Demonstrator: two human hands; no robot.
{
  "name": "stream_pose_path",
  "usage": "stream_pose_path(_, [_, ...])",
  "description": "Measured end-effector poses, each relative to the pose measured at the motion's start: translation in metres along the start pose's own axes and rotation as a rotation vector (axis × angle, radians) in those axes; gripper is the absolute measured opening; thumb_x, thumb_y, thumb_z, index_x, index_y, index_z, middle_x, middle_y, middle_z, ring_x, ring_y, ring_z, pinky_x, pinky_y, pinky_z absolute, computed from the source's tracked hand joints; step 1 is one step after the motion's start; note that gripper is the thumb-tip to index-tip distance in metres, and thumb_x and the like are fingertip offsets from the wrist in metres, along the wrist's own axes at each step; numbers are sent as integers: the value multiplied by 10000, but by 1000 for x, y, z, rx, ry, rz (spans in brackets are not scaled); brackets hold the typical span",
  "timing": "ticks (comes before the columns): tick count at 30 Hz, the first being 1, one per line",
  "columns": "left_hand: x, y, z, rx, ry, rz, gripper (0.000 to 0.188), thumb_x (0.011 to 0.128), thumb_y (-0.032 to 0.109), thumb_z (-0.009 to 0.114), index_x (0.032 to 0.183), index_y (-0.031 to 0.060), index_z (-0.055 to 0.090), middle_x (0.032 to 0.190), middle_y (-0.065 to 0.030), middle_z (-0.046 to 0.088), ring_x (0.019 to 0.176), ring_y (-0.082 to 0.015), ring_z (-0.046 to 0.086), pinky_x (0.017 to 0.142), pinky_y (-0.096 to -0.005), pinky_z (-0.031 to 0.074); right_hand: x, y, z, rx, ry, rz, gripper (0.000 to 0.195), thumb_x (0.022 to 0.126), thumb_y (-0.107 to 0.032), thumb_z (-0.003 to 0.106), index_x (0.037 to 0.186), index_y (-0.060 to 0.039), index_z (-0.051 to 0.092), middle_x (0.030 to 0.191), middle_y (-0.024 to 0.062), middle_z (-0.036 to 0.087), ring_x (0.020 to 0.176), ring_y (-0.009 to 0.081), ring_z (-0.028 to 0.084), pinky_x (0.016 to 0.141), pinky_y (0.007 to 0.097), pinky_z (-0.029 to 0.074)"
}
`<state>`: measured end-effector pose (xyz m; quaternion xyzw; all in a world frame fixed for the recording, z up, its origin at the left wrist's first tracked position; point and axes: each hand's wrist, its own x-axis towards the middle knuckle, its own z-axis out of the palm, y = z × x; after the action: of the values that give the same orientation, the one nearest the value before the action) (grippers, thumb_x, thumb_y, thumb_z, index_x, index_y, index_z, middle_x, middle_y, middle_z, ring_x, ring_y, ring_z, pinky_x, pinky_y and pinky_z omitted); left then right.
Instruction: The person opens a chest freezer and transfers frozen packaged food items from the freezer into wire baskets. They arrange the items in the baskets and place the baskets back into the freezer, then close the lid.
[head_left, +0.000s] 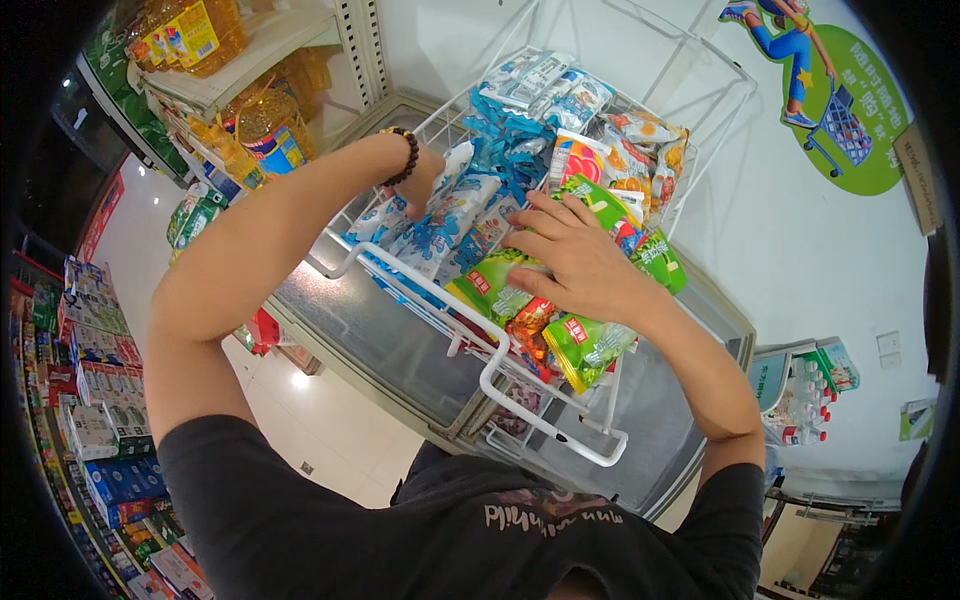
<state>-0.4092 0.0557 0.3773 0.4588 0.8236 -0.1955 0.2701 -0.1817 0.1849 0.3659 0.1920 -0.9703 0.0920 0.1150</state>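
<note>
A white wire basket (427, 281), full of wrapped ice treats, rests over a chest freezer. My left hand (424, 176), below a dark bead bracelet, reaches in at the basket's left side among blue-and-white packets (454, 217); its fingertips are partly hidden, so its grip cannot be told. My right hand (566, 255) lies palm down with spread fingers on green packets (589, 349) at the basket's right. Blue-wrapped packets (525, 79) fill the back. Orange-and-white packets (637, 161) lie at the back right, and a red-brown packet (534, 326) sits near the front rim.
The freezer's glass lid (382, 307) and frame lie under the basket. At the upper left, a shelf (262, 45) bears large oil bottles (270, 135). Boxed goods (112, 405) stand at the far left. Red-capped bottles (806, 409) are at the right by the white wall (810, 262).
</note>
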Motion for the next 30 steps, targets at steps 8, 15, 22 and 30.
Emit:
stream_pose_path(8, [17, 12, 31, 372, -97, -121, 837, 669, 329, 730, 1242, -76, 273, 1131, -178, 554, 1021, -231, 548, 1034, -332, 154, -3, -10, 14, -74, 127, -53, 418, 844, -340, 516, 1173, -83, 491, 1285, 103, 422, 1259, 287, 299, 1020, 468, 224])
stream_pose_path(15, [-15, 19, -11, 28, 264, 45, 948, 688, 289, 704, 1339, -49, 104, 1175, -247, 482, 1083, -326, 491, 925, -339, 389, -26, 13, -42, 327, 492, 27, 292, 838, -212, 545, 1080, -49, 541, 1204, 135, 487, 1141, 288, 434, 951, 379, 342])
stream_pose_path(22, [-30, 76, -42, -487, 86, 487, 1052, 711, 561, 619, 1360, -53, 65, 1331, -272, 313, 1212, -313, 377, 996, -320, 312, -111, -8, -49, 32, 362, 629, 417, 791, -280, 615, 1117, -38, 523, 1237, 147, 439, 1118, 290, 441, 938, 350, 360])
stream_pose_path(30, [4, 92, -30, -485, 313, 461, 1234, 618, 483, 752, 1356, -32, -92, 1378, -264, 215, 1290, -302, 240, 1051, -333, 194, -117, -6, 15, 144, 527, 531, 658, 806, -466, 525, 1235, 16, 399, 1299, 256, 335, 1230, 384, 293, 1021, 457, 230])
